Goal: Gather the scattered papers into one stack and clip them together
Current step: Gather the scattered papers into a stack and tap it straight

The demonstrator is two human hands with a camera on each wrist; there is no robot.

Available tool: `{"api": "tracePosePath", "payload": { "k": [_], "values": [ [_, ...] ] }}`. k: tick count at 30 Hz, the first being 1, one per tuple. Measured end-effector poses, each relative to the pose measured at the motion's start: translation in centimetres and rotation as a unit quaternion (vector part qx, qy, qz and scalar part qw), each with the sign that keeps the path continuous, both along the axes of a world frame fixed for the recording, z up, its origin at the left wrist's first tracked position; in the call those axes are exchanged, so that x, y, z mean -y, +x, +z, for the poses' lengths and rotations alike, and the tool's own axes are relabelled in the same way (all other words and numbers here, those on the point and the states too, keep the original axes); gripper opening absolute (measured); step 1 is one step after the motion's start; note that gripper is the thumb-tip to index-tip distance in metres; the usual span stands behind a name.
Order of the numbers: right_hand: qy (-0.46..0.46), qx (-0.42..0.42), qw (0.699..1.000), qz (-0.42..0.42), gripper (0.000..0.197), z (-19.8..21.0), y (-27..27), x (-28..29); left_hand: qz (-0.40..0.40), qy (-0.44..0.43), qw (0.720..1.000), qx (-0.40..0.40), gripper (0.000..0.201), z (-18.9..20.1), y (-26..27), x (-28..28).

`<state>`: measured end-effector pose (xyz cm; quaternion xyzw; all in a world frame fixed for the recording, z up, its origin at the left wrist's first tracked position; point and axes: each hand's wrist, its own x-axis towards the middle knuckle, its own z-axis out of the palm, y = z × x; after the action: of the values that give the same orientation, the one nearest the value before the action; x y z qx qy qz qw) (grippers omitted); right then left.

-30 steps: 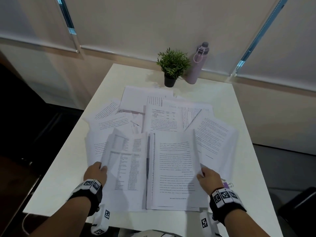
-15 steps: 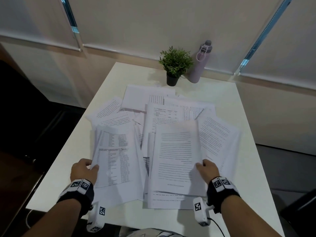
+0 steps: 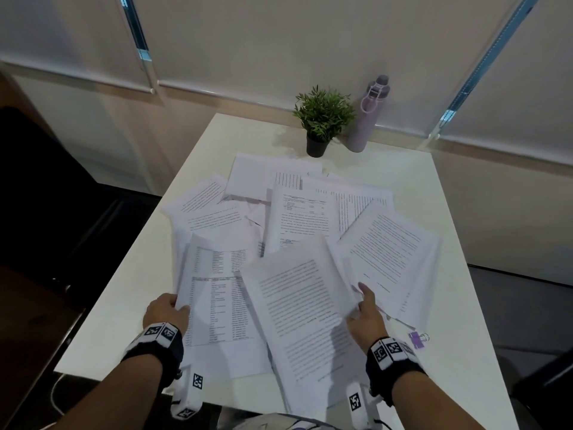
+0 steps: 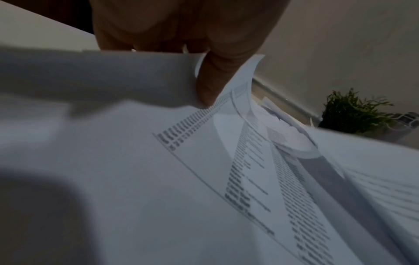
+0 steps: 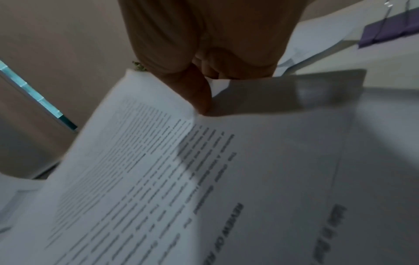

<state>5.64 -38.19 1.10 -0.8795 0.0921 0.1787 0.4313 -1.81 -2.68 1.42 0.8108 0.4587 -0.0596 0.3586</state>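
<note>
In right wrist view only, purple binder clip (image 5: 392,30) beyond thumb-pinched papers (image 5: 158,170)

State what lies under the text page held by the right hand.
The text page, gripped by the right hand, overlaps the table-printed sheet and other sheets. Whatever lies deeper beneath is covered.

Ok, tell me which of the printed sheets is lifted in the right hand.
The paragraph-text sheet, nearest the front edge: the right hand pinches its right edge, tilting it over the table-printed sheet held by the left hand.
</note>
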Motion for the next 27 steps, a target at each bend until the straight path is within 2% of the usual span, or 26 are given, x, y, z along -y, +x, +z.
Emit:
{"api": "tracePosePath", "payload": {
  "k": [1, 3, 5, 6, 9, 12, 13, 15, 18, 21, 25, 27],
  "values": [
    [-0.001, 0.003, 1.0, 0.005, 0.058, 0.1, 0.0, 0.4, 0.009, -0.009, 1.0, 0.013, 0.029, -0.1, -0.2, -0.1],
    [-0.019, 0.015, 1.0, 0.019, 0.036, 0.3, 0.3, 1.1, 0.037, -0.023, 0.998, 0.048, 0.035, -0.2, -0.7, -0.2],
    [-0.015, 0.023, 1.0, -0.013, 0.014, 0.7, 1.0, 1.8, 0.062, -0.042, 0.994, 0.078, 0.044, 0.0, -1.1, -0.3],
    [-0.013, 0.032, 0.999, -0.035, 0.01, 0.8, 1.6, 2.2, 0.056, -0.036, 0.994, 0.082, 0.044, 0.2, -1.2, -0.4],
    [-0.019, 0.066, 0.992, -0.107, 0.023, 1.0, 3.9, 4.0, 0.032, 0.015, 0.995, 0.09, 0.028, 0.5, -1.3, -1.5],
    [-0.036, 0.059, 0.978, -0.197, 0.036, 1.0, 6.2, 6.4, 0.068, 0.036, 0.989, 0.127, 0.027, 2.4, -1.0, -2.1],
    [-0.048, 0.049, 0.974, -0.215, 0.035, 1.2, 6.8, 7.1, 0.084, 0.031, 0.985, 0.145, 0.029, 3.2, -0.7, -2.0],
    [-0.07, 0.019, 0.968, -0.238, 0.023, 1.3, 7.7, 8.5, 0.095, 0.001, 0.979, 0.181, 0.03, 5.0, 0.2, -1.3],
    [-0.102, -0.029, 0.961, -0.256, 0.032, 1.4, 8.6, 9.6, 0.064, -0.06, 0.974, 0.209, 0.028, 5.3, 2.5, -0.1],
    [-0.15, -0.083, 0.95, -0.259, 0.032, 1.2, 9.1, 10.1, 0.012, -0.104, 0.979, 0.177, 0.028, 3.4, 5.1, 1.7],
    [-0.156, -0.074, 0.955, -0.24, 0.037, 1.0, 9.3, 10.3, -0.061, -0.141, 0.984, 0.094, 0.035, 1.4, 8.1, 4.7],
    [-0.152, -0.074, 0.959, -0.229, 0.019, 1.0, 9.4, 10.4, -0.113, -0.132, 0.984, 0.041, 0.037, 1.0, 9.4, 6.1]
  ]
}}
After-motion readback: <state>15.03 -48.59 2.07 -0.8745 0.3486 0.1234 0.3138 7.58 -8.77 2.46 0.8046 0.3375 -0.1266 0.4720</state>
